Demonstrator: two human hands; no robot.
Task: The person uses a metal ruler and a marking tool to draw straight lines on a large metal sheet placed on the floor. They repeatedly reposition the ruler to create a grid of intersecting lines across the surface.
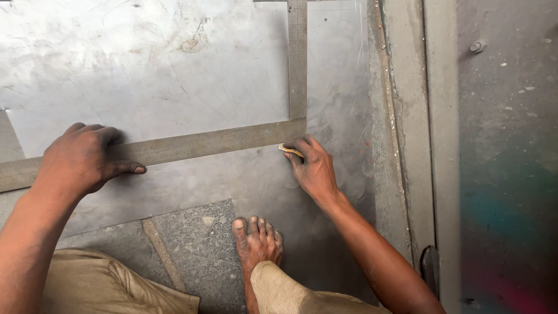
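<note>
your foot (pixel 257 237) pins the sheet (pixel 174 70); left hand (pixel 81 160) presses flat on the square (pixel 221 141) at 9 o'clock, steadying it, right hand (pixel 314 166) pinches a marker (pixel 290 150) against its edge.

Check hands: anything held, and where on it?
Right hand pinches a small tan marker by its rear end. Left hand holds nothing, pressing flat on the steel square's long arm.

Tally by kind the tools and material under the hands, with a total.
Steel framing square, pressed by the left hand: 1
Small yellowish marking piece, pinched in the right hand: 1
Metal sheet: 1
Total: 3
</note>
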